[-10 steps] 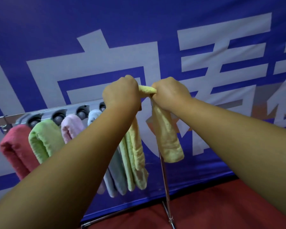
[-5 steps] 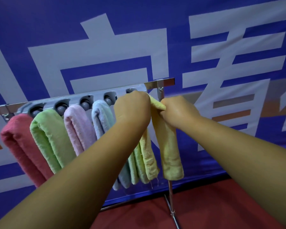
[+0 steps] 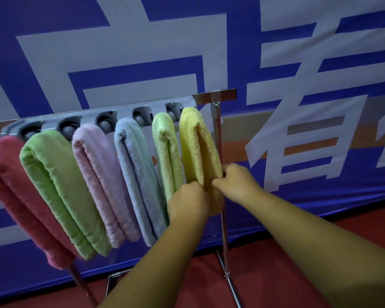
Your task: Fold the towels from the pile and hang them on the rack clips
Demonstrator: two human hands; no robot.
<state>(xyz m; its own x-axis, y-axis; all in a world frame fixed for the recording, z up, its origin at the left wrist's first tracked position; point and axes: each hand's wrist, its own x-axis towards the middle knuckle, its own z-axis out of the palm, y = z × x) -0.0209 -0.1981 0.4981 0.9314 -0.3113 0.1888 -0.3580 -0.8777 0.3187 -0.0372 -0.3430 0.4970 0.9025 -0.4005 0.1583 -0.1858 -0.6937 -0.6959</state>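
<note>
A folded yellow towel [image 3: 197, 143] hangs from the rightmost clip of the grey clip rail [image 3: 91, 117]. My left hand [image 3: 188, 202] grips its lower left fold. My right hand [image 3: 237, 182] pinches its lower right fold. Left of it hang several folded towels: pale green [image 3: 166, 152], light blue [image 3: 138, 170], pink [image 3: 100, 174], bright green [image 3: 60, 187] and red [image 3: 13, 192]. The yellow towel's bottom end is hidden behind my hands.
The rail sits on a metal rack whose right upright [image 3: 220, 152] stands just behind the yellow towel. A blue banner [image 3: 298, 63] with large white characters fills the background. Red floor [image 3: 265, 274] lies below, crossed by the rack's foot bars.
The yellow towel now hangs from the rightmost clip. Both hands have dropped from its top near the rail to its lower part. The camera has moved closer and lower.
</note>
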